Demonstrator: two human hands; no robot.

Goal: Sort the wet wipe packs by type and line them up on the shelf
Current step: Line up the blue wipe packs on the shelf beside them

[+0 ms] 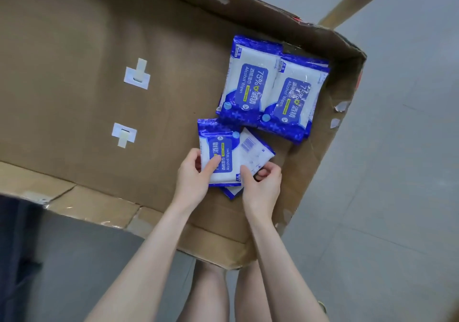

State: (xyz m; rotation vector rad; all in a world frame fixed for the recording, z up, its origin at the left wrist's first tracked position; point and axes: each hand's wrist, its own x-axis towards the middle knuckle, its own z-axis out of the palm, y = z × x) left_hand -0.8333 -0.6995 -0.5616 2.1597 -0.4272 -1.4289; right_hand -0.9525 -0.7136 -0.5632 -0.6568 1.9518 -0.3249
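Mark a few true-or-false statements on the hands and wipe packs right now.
1. The left hand grips a label-up pack. True.
2. The right hand holds nothing. False: it pinches a barcode-side pack.
3. The far-left pack and far-right pack lie side by side, labels up. True.
4. All packs rest on a metal shelf. False: they are inside a cardboard box.
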